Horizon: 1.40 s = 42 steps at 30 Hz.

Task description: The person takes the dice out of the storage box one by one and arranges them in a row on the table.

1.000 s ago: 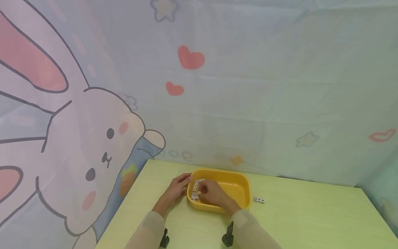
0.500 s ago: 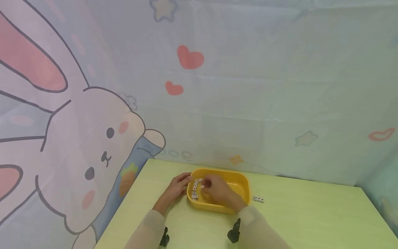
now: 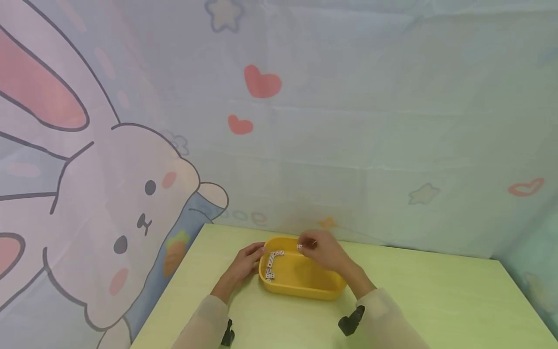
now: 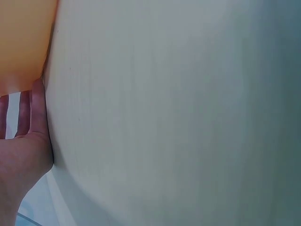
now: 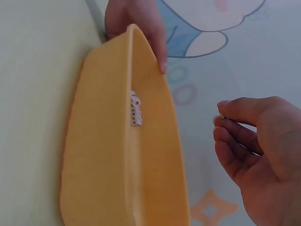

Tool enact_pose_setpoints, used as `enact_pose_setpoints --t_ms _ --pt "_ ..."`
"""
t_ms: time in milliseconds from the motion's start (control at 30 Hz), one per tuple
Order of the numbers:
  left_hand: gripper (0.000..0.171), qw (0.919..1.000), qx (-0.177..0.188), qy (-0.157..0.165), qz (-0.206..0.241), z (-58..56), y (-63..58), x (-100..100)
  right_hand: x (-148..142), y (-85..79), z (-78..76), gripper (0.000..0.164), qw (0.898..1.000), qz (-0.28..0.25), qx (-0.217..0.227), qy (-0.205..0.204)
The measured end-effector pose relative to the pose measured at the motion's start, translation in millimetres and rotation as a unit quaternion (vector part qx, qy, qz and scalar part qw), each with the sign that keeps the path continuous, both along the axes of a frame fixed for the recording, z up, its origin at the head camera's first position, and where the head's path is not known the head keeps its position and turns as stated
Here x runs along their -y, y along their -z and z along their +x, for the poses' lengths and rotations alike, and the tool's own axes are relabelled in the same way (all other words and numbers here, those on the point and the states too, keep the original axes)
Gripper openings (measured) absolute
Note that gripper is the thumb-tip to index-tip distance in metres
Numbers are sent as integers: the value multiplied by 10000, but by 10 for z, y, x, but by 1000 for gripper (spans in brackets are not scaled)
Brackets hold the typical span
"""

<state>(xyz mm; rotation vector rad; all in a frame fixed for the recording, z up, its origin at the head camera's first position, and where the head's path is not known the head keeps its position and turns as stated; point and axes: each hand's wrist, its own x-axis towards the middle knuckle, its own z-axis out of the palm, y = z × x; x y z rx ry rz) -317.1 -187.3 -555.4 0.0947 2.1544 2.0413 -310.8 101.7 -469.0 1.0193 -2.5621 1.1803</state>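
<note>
A yellow plastic tray (image 3: 301, 292) lies on the table, several white dice (image 3: 270, 264) lined along its left end. My left hand (image 3: 242, 265) rests against that end from outside; in the left wrist view its straight fingers (image 4: 38, 108) touch the wall. My right hand (image 3: 326, 250) is raised over the tray's far side, pinching one white die (image 3: 300, 246) between thumb and fingertips. The right wrist view shows only a sliver of this die (image 5: 224, 117), with the other fingers loosely curled below. More dice (image 5: 136, 110) show inside the tray there.
A pale green-yellow table (image 3: 436, 300) extends to the right of the tray. Behind it hangs a cloth backdrop (image 3: 348, 121) printed with a rabbit, hearts and stars. Dark devices (image 3: 351, 321) are strapped at both wrists.
My right hand, with the die, has lifted from among the dice and moved right and away. The forearm now covers the dice seen right of the tray. The left hand stays at the tray.
</note>
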Motion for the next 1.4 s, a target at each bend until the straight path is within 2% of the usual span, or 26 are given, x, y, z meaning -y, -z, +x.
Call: enact_pose_setpoints --t_ms 133,267,433,700,900,1167,1300,1400 --pt "50 10000 26 17 12 8 3 -2 -216 -83 79 7 9998 114 -154 -6" --pt "51 10000 31 70 14 9 -6 -1 -477 -126 176 9 9998 133 -93 126" --pt "50 10000 85 46 8 4 -20 23 -833 -57 266 10 9987 239 101 433" --pt "52 9999 33 100 54 -7 -14 40 -1334 230 363 8 9922 323 373 1141" --pt "51 9999 48 94 61 23 -12 20 -1579 533 445 8 9886 392 359 1411" --pt "50 10000 53 22 59 19 -17 24 -1695 877 422 14 9839 517 619 1592" --pt "50 10000 33 37 51 21 -17 21 -1691 994 392 17 9826 540 627 1662" --pt "51 10000 53 34 61 28 -30 29 -1662 1022 385 17 9831 501 617 1651"
